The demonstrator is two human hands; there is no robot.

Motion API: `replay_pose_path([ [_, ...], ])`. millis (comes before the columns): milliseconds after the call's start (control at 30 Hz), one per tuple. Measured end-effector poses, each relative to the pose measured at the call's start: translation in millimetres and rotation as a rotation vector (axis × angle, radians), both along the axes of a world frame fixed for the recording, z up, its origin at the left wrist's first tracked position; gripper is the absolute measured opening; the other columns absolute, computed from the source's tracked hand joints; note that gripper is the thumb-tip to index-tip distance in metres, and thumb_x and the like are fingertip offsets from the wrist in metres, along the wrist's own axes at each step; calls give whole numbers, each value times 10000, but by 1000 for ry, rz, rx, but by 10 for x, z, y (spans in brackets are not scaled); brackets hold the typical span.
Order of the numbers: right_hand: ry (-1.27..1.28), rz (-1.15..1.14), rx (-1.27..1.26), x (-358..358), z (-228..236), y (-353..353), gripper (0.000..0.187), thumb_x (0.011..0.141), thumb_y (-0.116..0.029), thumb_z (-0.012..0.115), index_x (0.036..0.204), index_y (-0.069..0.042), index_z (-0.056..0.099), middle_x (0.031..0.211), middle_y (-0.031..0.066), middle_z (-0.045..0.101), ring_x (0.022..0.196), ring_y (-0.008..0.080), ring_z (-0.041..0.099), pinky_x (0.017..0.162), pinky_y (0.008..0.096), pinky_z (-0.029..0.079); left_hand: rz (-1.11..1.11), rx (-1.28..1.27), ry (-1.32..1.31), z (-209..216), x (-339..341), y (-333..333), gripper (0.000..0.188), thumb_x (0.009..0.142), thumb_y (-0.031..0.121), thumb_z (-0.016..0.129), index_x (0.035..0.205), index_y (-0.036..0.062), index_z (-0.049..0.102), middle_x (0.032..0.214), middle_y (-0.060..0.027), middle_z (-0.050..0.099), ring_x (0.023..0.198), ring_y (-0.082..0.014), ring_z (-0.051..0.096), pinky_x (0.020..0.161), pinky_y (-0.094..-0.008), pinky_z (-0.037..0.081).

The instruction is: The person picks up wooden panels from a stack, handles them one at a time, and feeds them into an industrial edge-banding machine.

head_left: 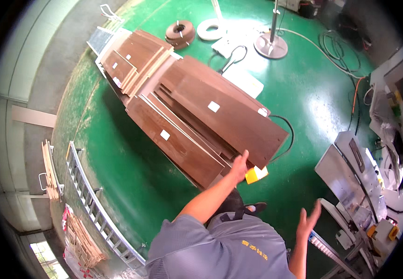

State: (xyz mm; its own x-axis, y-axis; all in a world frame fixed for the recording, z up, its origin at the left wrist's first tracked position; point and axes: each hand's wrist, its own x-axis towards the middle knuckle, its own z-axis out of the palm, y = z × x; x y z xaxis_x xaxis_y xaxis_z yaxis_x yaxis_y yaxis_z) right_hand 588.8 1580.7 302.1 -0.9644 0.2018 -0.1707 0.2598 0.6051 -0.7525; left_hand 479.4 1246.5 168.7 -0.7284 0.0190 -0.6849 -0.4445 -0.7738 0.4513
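Brown boards (218, 109) with white labels lie stacked lengthwise on a long low cart in front of me. My left hand (240, 168) is at the near end of the stack, beside the corner of the top board. One digit points up; the other fingers are hidden, so its grip cannot be made out. Right against it is a small yellow block-like thing (256, 175) with a pale top; whether the hand holds it is unclear. Out to the right, my right hand (307, 221) is open with fingers apart, holding nothing, near grey machinery (350, 172).
More brown boards (134, 60) are piled on the cart's far end. Brown coils (180, 33), a white coil (210, 29) and a round metal stand base (271, 45) are on the green floor beyond. A ladder-like rail (92, 197) lies left. Cables (339, 51) trail at right.
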Motion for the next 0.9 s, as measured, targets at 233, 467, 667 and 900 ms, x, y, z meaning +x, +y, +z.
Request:
replay_pose_path([
  [233, -548, -343, -1346, -846, -496, -921, 477, 868, -144, 613, 1293, 23, 474, 1247, 145, 566, 1179, 297, 529, 1009, 416, 425, -284, 235, -50, 556, 818, 581, 412, 994, 388, 484, 1249, 71, 549, 1151, -74, 642, 1057, -220, 613, 960, -390, 486],
  [467, -194, -224, -1206, -596, 309, -656, 389, 775, -89, 602, 1120, 87, 562, 1040, 129, 641, 929, 249, 644, 835, 366, 518, 52, 292, 215, 905, 392, 170, 486, 955, 467, 517, 1247, 80, 545, 1246, -48, 597, 1200, -225, 520, 1065, -439, 389],
  [667, -29, -253, -1075, 264, 1073, 427, 636, 713, -223, 681, 1241, 81, 499, 1164, 165, 610, 1043, 280, 617, 904, 392, 500, 126, 177, 75, 67, 59, -539, 471, 948, 464, 512, 1231, 90, 562, 1159, -52, 654, 1022, -226, 629, 890, -399, 501],
  [900, 113, -864, -867, 2796, 864, 1594, 525, 830, -239, 668, 1238, 50, 507, 1209, 111, 600, 1065, 257, 608, 923, 388, 486, -377, 341, 109, 934, 99, 962, 378, 931, 210, 605, 1256, 29, 539, 1224, -75, 620, 1137, -243, 574, 1024, -416, 426],
])
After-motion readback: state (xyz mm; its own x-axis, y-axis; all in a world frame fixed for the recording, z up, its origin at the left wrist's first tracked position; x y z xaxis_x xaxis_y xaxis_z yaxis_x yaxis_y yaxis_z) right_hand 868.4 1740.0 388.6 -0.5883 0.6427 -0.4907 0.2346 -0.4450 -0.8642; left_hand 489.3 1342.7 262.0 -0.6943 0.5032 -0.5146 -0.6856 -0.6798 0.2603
